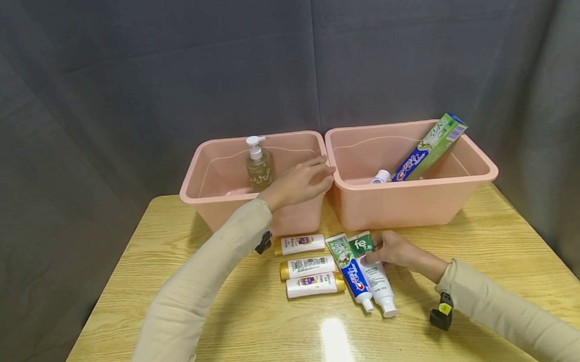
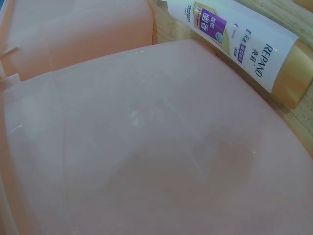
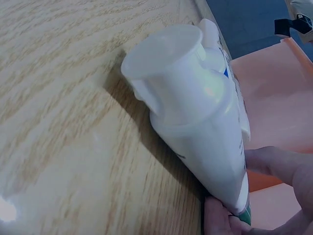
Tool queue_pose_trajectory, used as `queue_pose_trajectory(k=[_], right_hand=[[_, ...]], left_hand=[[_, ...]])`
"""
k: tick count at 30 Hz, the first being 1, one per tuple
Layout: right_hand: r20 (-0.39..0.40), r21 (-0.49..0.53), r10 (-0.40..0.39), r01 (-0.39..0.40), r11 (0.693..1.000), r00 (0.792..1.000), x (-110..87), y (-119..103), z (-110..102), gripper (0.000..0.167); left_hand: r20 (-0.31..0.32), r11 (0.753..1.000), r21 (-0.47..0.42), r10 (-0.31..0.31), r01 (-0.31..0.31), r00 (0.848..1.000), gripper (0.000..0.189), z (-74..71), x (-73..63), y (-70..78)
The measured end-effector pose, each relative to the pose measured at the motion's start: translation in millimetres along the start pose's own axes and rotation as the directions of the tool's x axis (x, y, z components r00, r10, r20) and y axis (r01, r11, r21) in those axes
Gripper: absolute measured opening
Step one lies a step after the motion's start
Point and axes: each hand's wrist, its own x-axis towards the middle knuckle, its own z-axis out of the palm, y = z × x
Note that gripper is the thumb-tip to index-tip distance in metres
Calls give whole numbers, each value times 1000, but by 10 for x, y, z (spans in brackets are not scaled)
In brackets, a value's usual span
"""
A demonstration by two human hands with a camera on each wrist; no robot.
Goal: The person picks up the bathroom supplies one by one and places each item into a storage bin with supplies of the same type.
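Observation:
My left hand point(image 1: 300, 183) hovers by the meeting rims of two pink bins, fingers loosely extended and holding nothing; the left wrist view does not show it. Below it lies a white tube with a gold cap point(image 1: 300, 244), printed purple in the left wrist view point(image 2: 234, 36). On the table my right hand point(image 1: 397, 251) pinches a white and green toothpaste tube point(image 1: 380, 285) between thumb and fingers. Its white cap point(image 3: 164, 54) fills the middle of the right wrist view. Alongside, touching it, lies a blue and green toothpaste tube point(image 1: 355, 278).
Two more gold-capped white tubes, one point(image 1: 311, 267) above the other point(image 1: 311, 286), lie left of the toothpaste. A pump bottle point(image 1: 260, 169) stands in the left bin point(image 1: 207, 207). The right bin point(image 1: 394, 205) holds a toothpaste box point(image 1: 428, 149) and a white-capped item point(image 1: 381, 177).

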Motion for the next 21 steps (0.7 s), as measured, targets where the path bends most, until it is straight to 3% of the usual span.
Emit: queue_pose_trajectory(k=[7,12,21], right_hand=[[-46,18,-51,52,999,998,-17,22,1,36],[-76,27,-28,31,999,997,-34,35,0,42],[-21,27,-36,37,999,999,2,57,-36,46]], left_hand=[[-1,1000,-1,3,-3,1000,46,8,-1,-12],[0,1000,-1,6,-6,1000,46,16,-9,-19],[-5,1000,-3,15,-15,1000,45,-2,2,0]])
